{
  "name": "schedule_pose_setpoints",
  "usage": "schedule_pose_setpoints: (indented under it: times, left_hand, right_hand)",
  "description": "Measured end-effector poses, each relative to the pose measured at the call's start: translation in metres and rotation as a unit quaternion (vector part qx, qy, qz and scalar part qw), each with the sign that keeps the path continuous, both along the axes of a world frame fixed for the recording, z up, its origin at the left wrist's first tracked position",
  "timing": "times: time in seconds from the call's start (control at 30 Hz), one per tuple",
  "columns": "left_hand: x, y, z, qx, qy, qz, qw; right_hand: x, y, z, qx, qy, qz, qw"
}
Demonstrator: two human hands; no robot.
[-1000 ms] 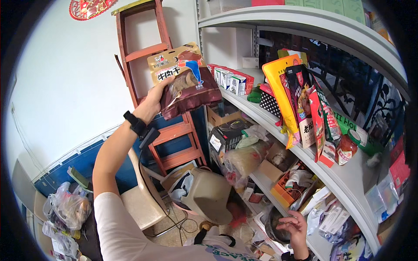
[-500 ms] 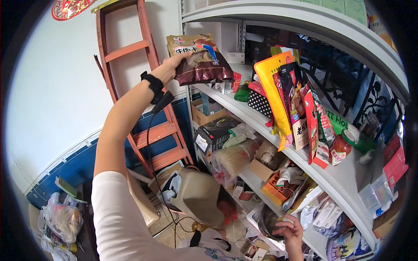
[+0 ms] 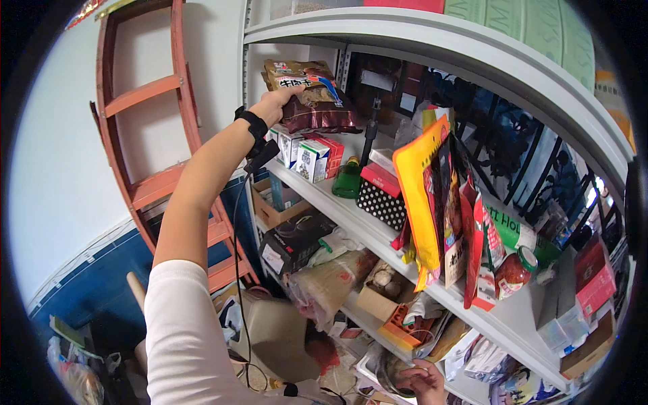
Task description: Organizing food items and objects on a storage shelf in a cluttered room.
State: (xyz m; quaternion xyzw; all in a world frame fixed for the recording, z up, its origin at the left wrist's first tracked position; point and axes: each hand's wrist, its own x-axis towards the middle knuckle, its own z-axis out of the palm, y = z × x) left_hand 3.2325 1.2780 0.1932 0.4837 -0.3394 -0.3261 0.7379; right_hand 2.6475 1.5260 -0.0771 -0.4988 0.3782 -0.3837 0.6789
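My left hand (image 3: 275, 106) reaches forward, gripping the left edge of a brown-and-gold snack bag (image 3: 318, 115), with the thumb on its front. The bag is over the left end of the upper shelf (image 3: 314, 189), just above several small boxes (image 3: 312, 160); whether it rests on them I cannot tell. My right hand (image 3: 425, 382) is low at the bottom edge, its fingers loosely bent and apart. Beside those fingers is a dark round bowl-like thing (image 3: 388, 368); I see no clear grip on it.
Along the upper shelf stand a green bottle (image 3: 347, 179), a polka-dot box (image 3: 380, 204), upright food packets (image 3: 422, 202) and a jar with red contents (image 3: 516, 272). A red-brown ladder (image 3: 145, 94) leans at the left. A dark cable (image 3: 236, 270) hangs from my left wrist.
My left hand has carried the snack bag from beside the shelf's end post to over the shelf. The view has shifted to the right. My right hand stays low.
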Motion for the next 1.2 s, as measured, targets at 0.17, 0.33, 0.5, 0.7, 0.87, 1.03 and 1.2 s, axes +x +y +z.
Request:
schedule_pose_setpoints:
  times: [0.17,0.33,0.5,0.7,0.87,1.03,1.2]
  left_hand:
    - [0.005,-0.045,0.001,-0.036,0.011,0.031,0.999]
    - [0.027,-0.074,-0.004,-0.048,-0.063,0.217,0.973]
    - [0.064,-0.089,-0.007,-0.025,-0.129,0.307,0.943]
    - [0.065,-0.091,0.005,-0.126,0.019,0.107,0.986]
    - [0.075,-0.093,0.013,-0.140,0.068,-0.023,0.988]
    - [0.077,-0.032,0.005,-0.058,-0.038,-0.273,0.959]
    - [0.042,-0.013,-0.010,-0.049,-0.030,-0.159,0.986]
  right_hand:
    - [0.025,-0.016,0.020,-0.022,0.051,0.000,0.998]
    - [0.039,-0.026,0.023,-0.009,0.036,-0.004,0.999]
    - [0.045,-0.035,0.024,0.013,0.047,0.001,0.999]
    - [0.049,-0.052,0.024,0.017,0.078,-0.002,0.997]
    - [0.038,-0.059,0.005,-0.006,0.095,0.031,0.995]
    - [0.038,-0.066,0.007,-0.073,0.035,0.113,0.990]
    - [0.026,-0.061,0.034,-0.116,0.038,0.127,0.984]
